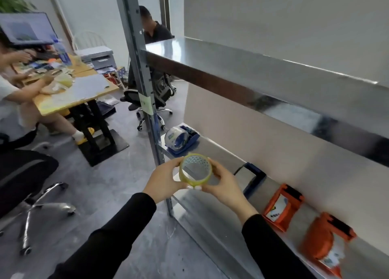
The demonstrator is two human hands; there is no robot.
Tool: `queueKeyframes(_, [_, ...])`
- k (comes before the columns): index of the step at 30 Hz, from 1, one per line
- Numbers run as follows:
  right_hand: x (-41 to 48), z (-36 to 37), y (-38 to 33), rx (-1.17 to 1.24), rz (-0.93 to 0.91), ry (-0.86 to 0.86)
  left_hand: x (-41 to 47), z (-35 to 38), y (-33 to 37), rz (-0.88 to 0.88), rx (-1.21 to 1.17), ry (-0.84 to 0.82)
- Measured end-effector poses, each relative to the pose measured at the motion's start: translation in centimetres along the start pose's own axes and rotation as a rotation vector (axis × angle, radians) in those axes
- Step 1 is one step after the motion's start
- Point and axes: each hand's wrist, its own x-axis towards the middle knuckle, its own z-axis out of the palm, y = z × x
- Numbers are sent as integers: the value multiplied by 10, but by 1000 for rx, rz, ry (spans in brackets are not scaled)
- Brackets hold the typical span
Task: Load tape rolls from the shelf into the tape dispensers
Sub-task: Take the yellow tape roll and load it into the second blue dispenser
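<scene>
Both my hands hold a yellowish clear tape roll (195, 180) in front of the metal shelf's near corner. My left hand (163, 180) grips its left side and my right hand (224, 186) grips its right side, thumbs meeting under the roll. On the shelf board (223, 154) behind it stands a blue tape dispenser (182, 138) with a roll in it. An empty blue dispenser (253, 178) lies just right of my right hand. Two orange dispensers (283, 207) (327, 244) with rolls lie further right along the shelf.
The shelf's upright post (143, 78) rises just behind my hands, and an upper shelf board (263, 82) overhangs the lower one. To the left are a desk (84, 93) with a seated person, office chairs (31, 177), and open grey floor.
</scene>
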Motion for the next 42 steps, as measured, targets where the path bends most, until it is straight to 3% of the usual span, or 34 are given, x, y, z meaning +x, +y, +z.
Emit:
queueKeyframes(11, [42, 19, -1, -169, 153, 265, 86, 0, -26, 58, -112, -273])
queueKeyframes(23, [97, 17, 27, -209, 254, 315, 161, 32, -53, 104, 47, -353])
queueKeyframes(31, [132, 42, 40, -142, 313, 512, 209, 50, -83, 164, 155, -473])
queueKeyframes(42, [141, 63, 65, -161, 470, 579, 228, 72, -120, 169, 62, -519])
